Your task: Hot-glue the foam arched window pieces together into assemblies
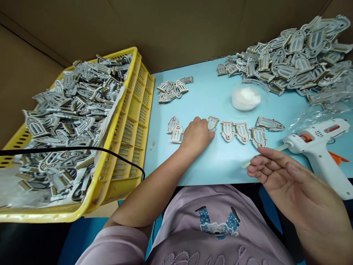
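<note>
My left hand (196, 137) rests on the light blue table (209, 165), its fingers curled and touching a small arched window-shaped piece (212, 123). More such pieces lie in a row: one (227, 131), another (242, 132) and a third (258, 137) to the right, and two (174, 129) to the left. My right hand (271, 165) hovers at the table's near edge, fingers loosely bent, with a thin pale stick (246, 164) at its fingertips. A white glue gun (320, 141) lies just right of it.
A yellow crate (132, 121) heaped with grey pieces stands at left, with a black cable (82, 149) across it. A big pile of finished pieces (289, 59) fills the far right. A clear bowl of white stuff (246, 96) and a small cluster (173, 89) sit behind. Cardboard walls surround the table.
</note>
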The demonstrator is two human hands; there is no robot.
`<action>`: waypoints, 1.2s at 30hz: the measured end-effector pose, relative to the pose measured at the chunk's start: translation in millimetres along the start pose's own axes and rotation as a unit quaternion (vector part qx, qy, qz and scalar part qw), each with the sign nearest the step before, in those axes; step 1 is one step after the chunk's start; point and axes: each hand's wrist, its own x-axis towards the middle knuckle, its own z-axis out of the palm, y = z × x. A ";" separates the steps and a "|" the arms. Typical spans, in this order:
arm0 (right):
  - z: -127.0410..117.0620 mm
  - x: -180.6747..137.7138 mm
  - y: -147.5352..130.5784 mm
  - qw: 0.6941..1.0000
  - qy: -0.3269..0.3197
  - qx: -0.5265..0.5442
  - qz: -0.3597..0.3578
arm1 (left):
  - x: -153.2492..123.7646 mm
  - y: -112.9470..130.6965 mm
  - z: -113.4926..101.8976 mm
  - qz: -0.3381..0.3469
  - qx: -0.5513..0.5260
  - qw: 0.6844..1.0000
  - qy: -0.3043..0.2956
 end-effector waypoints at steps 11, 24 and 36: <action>10.2 1.7 14.2 0.971 -0.050 -0.226 -0.055 | -103.8 -24.3 -50.4 0.260 -0.258 0.930 0.019; 65.0 -2.1 19.2 0.843 -0.091 -0.482 -0.221 | -118.5 -48.3 -38.8 0.210 -0.652 0.724 -0.085; 91.4 4.8 -5.8 0.745 -0.108 -0.585 -0.302 | -127.4 -55.8 -19.2 0.102 -0.802 0.542 -0.230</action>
